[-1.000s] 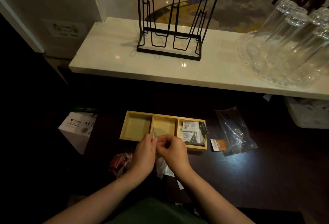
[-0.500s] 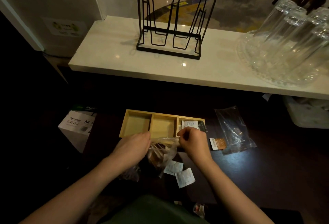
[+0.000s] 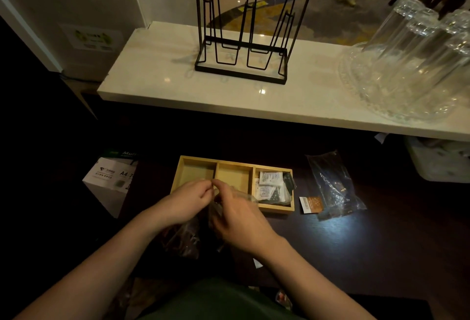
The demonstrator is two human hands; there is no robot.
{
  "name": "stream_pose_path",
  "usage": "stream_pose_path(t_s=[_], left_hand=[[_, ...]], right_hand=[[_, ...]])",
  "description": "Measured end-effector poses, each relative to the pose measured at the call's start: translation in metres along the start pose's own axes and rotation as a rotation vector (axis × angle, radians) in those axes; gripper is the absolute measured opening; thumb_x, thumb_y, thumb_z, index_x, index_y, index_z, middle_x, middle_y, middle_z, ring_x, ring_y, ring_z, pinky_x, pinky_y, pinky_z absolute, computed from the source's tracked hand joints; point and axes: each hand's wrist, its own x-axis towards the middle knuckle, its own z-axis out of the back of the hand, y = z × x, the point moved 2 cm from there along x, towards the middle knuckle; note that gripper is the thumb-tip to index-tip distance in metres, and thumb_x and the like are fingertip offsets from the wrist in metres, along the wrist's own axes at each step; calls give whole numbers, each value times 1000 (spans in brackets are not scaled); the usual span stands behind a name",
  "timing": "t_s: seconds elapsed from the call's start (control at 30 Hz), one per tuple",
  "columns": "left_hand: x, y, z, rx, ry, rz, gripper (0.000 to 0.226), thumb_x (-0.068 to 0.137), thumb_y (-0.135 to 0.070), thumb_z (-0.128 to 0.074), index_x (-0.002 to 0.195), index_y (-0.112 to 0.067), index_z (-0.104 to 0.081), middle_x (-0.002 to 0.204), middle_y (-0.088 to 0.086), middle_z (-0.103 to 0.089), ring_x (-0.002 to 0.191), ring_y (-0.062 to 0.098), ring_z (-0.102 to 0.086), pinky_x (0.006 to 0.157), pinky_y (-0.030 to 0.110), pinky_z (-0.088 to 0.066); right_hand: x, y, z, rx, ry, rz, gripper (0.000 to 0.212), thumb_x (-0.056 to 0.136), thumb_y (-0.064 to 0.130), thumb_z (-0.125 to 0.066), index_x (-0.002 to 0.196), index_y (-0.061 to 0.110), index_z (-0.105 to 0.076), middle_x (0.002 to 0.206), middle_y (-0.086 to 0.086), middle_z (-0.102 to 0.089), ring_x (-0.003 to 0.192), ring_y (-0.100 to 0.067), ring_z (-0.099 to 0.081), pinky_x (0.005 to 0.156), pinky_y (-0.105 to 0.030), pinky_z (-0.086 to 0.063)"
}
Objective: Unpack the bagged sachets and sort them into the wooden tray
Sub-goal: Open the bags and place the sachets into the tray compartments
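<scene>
Hands meet over the dark table as we work at a clear plastic bag, our left hand and right hand each closing a pinching grip on its top edge just in front of the wooden tray. The tray's left and middle compartments are bare; white sachets fill the right one. An orange and white sachet lies on the table just right of the tray, beside a crumpled clear bag. Another bag with dark reddish contents sits under our left wrist. Behind, a pale counter carries a black wire rack and upturned glasses. A paper box stands left.
</scene>
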Motion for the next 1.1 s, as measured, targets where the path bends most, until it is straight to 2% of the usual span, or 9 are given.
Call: stream_pose_path(t_s=[0.13,0.27,0.33,0.43,0.53,0.63,0.83,0.97,1.1], left_hand=[[-2,13,-1,-382,5,-59,20,87,-32,-47,72,-23,-57,77,-6,-53,80,12,-54,73,27,-40],[0,41,-1,-930,-272,230,18,98,-15,-41,93,-5,-55,94,14,-62,79,19,-60,63,27,-54],[-3,51,-11,-1026,-215,382,30,99,-28,-39,110,-4,-52,108,21,-60,84,25,-61,68,35,-53],[-8,42,-28,-1465,87,381,57,93,-57,-29,118,-16,-61,110,18,-68,96,41,-64,74,48,-55],[-5,29,-15,-1647,-7,276,61,91,-61,-26,101,-23,-72,103,8,-73,79,31,-70,56,35,-57],[-3,38,5,-1492,-368,266,38,95,-47,-37,99,-23,-65,89,3,-68,54,15,-63,45,25,-48],[-8,64,22,-1022,-688,138,30,99,-26,-42,71,-20,-50,72,2,-58,64,16,-56,55,30,-44],[-11,66,30,-550,-809,202,27,98,-24,-44,74,-10,-49,66,3,-53,59,18,-50,52,30,-34],[-14,58,38,-345,-818,189,26,96,-22,-47,77,-6,-54,66,4,-56,58,16,-51,50,31,-33]], right_hand=[[11,-1,2,34,-109,-99,21,90,19,-55,111,16,-51,94,-9,-69,86,-30,-66,66,-39,-53],[24,12,32,93,-204,14,8,89,24,-59,92,17,-59,83,-4,-70,76,-23,-67,62,-39,-53],[32,31,52,159,-238,107,10,88,25,-61,89,16,-58,79,-3,-69,73,-22,-67,61,-41,-53],[48,50,83,271,-303,173,7,85,19,-65,87,13,-63,78,0,-70,73,-15,-66,65,-32,-52],[58,52,101,358,-336,193,6,85,14,-66,90,10,-64,77,2,-67,70,-9,-63,66,-27,-53],[58,34,111,426,-349,111,8,87,13,-63,95,14,-63,84,3,-66,76,-11,-65,71,-37,-57],[59,-19,91,539,-186,-160,17,86,12,-64,101,20,-64,88,-1,-67,87,-23,-67,81,-46,-57],[57,-50,65,664,-56,-277,26,87,10,-63,112,18,-63,81,-1,-65,91,-24,-68,88,-38,-56],[55,-70,51,807,12,-396,28,87,8,-62,115,13,-63,80,1,-67,77,-2,-65,68,-14,-47]])
